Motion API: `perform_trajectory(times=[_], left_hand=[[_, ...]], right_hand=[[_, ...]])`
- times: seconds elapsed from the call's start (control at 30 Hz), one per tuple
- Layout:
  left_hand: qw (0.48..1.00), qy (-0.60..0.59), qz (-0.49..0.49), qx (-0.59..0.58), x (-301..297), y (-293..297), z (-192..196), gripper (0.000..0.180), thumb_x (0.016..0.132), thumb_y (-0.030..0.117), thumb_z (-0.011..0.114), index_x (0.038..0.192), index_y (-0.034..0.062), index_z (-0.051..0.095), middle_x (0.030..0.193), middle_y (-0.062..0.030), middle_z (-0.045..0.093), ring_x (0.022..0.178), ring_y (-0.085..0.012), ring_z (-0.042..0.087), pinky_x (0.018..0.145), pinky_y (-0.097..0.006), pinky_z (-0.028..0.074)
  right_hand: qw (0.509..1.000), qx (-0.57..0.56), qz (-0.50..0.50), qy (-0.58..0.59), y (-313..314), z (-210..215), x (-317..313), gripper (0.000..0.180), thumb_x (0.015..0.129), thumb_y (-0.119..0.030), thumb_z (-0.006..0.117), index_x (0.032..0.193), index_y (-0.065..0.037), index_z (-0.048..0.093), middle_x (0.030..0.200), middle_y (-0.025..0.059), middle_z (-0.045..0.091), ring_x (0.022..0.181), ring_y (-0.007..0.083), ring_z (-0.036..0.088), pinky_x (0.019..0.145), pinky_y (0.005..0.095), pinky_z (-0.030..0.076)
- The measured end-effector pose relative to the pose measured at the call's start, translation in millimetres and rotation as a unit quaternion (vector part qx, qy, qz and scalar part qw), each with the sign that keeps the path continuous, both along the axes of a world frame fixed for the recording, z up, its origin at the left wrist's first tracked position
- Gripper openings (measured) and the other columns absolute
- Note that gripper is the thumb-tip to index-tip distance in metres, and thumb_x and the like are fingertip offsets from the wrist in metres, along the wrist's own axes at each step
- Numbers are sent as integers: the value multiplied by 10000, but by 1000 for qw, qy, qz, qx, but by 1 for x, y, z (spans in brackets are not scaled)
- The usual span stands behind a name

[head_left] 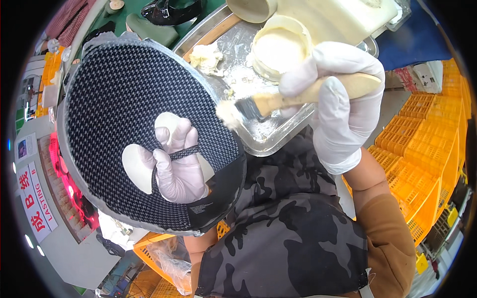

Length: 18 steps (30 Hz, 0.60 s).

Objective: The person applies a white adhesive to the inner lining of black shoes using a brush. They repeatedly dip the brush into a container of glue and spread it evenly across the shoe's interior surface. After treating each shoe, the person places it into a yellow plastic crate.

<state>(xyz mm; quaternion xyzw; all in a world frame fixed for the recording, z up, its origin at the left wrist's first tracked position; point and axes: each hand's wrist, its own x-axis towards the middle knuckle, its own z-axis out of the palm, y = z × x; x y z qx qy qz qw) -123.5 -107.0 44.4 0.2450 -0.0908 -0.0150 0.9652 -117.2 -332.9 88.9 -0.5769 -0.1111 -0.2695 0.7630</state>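
My gloved right hand (pixel 343 99) holds a paintbrush (pixel 318 94) by its wooden handle. Pale paste coats the bristles, which point left at the right edge of a large oval piece (pixel 124 89); whether they touch it I cannot tell. The piece is covered in black-and-white patterned fabric, with a rough grey rim and a dark band along its lower right. My gloved left hand (pixel 179 174) is closed around a black strap (pixel 183 153) on it, beside white rounded patches (pixel 138 166). Behind the brush, a round tub (pixel 280 47) of cream-coloured paste stands in a metal tray (pixel 271 144).
A lump of dried paste (pixel 206 57) and a wooden strip (pixel 213 35) lie in the tray. A cream container (pixel 343 20) stands behind. Stacked orange crates (pixel 412 154) fill the right side. Black glossy items (pixel 171 11) sit on a green surface at the top left.
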Motion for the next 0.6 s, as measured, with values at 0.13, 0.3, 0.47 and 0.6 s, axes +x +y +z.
perform_trajectory(times=[0.13, 0.3, 0.47, 0.6], left_hand=[[993, -59, 73, 66, 9, -10, 13, 171, 922, 54, 375, 1015, 113, 505, 1110, -216, 463, 1073, -477, 478, 886, -519, 474], [982, -151, 78, 88, 14, -10, 12, 239, 914, 22, 369, 1099, 126, 480, 1120, -270, 452, 1093, -495, 452, 875, -547, 456], [967, -200, 122, 97, 12, -5, 12, 364, 912, 20, 358, 1232, 171, 446, 1126, -392, 430, 1107, -528, 415, 878, -573, 433], [915, -231, 217, 250, 11, -10, 18, 278, 918, 105, 407, 1195, 99, 428, 1059, -289, 490, 1060, -458, 470, 891, -579, 410]], right_hand=[[994, -82, 79, -4, -6, -11, 3, 305, 874, -195, 535, 1062, 16, 422, 839, 158, 588, 655, 173, 601, 551, 248, 521], [973, -4, 169, 156, -2, 2, -19, 268, 868, -175, 542, 1032, 10, 437, 835, 151, 578, 652, 158, 586, 554, 227, 499], [993, -36, 109, 30, 3, 0, -5, 225, 888, -125, 503, 1044, 7, 409, 872, 151, 573, 653, 143, 580, 565, 221, 499], [974, -31, 187, 126, 6, -2, -16, 193, 890, -132, 498, 1000, 2, 414, 851, 143, 581, 632, 127, 579, 556, 212, 493]])
